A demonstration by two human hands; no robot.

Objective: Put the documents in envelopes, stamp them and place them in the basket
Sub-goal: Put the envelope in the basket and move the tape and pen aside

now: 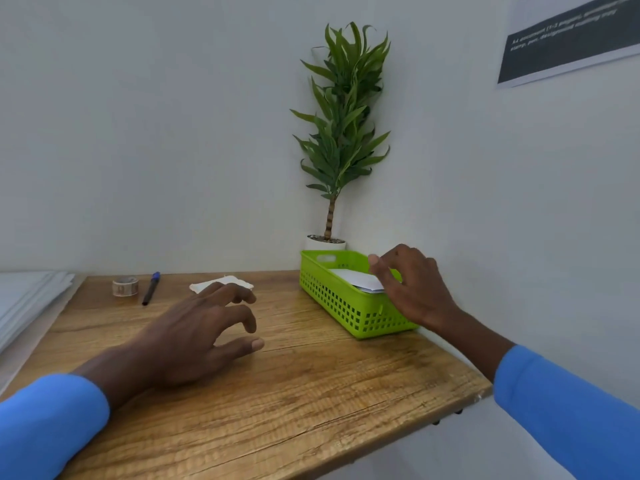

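Envelope point(358, 279) sits in the green basket point(346, 308), right hand point(412, 289) loose above it, gripping nothing; left hand point(201, 327) relaxed over the worktop point(311, 393). Lift straight out, don't snag the rim

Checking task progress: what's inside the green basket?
White envelopes lie inside the green basket, apparently more than one, overlapping. The right hand above them covers their right part, so the count and any stamps cannot be seen.
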